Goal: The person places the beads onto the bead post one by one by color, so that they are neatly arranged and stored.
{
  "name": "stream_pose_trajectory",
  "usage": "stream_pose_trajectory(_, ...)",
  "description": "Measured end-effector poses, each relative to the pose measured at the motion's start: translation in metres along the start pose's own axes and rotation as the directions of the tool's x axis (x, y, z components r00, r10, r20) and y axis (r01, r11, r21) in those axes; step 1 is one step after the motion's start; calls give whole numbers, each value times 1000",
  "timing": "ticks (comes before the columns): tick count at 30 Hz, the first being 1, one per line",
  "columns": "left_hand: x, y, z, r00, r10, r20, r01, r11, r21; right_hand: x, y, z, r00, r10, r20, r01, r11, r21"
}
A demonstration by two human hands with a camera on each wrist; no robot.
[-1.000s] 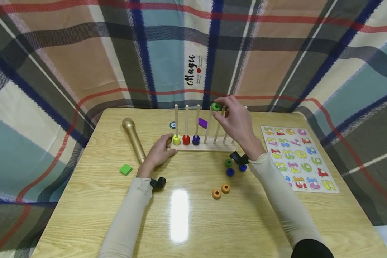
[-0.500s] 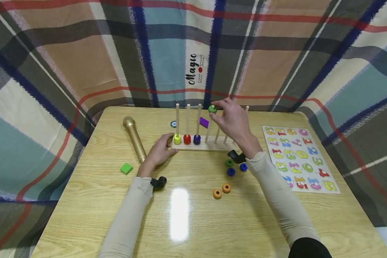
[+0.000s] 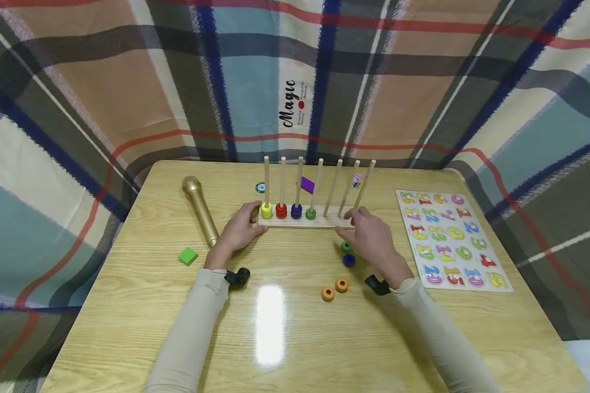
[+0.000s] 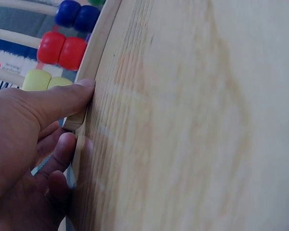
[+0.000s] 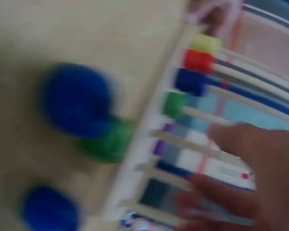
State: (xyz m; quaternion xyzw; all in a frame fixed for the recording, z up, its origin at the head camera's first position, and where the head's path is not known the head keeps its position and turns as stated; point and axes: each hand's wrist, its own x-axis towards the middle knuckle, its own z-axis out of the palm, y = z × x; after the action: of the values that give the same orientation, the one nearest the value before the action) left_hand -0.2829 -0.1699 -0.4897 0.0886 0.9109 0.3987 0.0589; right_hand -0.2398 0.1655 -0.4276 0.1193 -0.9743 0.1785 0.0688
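Toward the back edge of the table (image 3: pixel 128 305), mid-width, stands the peg rack (image 3: pixel 302 221): seven upright pegs on a flat wooden base. Four pegs, counted from the left end, each carry one ring at the foot: yellow ring (image 3: pixel 266 210), red ring (image 3: pixel 281 210), blue ring (image 3: pixel 296 210), green ring (image 3: pixel 311 213). The three pegs at the right end are bare.

My left hand (image 3: pixel 238 229) holds the rack's left end, thumb pressed along the base's front edge, fingers curled behind it; the left wrist view shows the thumb (image 4: pixel 62 101) flat against the wood beside the yellow ring.

My right hand (image 3: pixel 371 237) lies low at the rack's right end, fingers loosely spread and holding nothing, fingertips at or just short of the base; I cannot tell whether they touch. The right wrist view is blurred.

Just left of that hand, on the table: a loose green ring (image 3: pixel 346 246), a loose blue ring (image 3: pixel 348 260) touching it on the near side. Nearer me, two orange rings (image 3: pixel 334 289) side by side.

Left of the rack: gold microphone (image 3: pixel 200 210), running front to back. Green block (image 3: pixel 188 255) near the left edge. Number puzzle (image 3: pixel 452 240) by the right edge. Purple piece (image 3: pixel 307 185) behind the pegs.
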Motion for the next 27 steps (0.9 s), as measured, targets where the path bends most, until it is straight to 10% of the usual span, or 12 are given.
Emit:
stream_pose_trajectory(4,0,-1,-1,1000,-11,0,11,1000,5,-10,9,17,971,62,229,-41,995,-97)
stream_pose_trajectory(10,0,1,-2,1000,-2,-6,2,1000,3,-11,3,20,974,42,223,-30,998,-55)
stream_pose_trajectory(18,-1,2,1,1000,0,-5,0,1000,8,3,-26,-19,991,-124,-40,128,988,88)
stream_pose_trajectory(27,0,1,0,1000,1,-10,-1,1000,1,42,-65,-62,886,-236,-398,322,932,165)
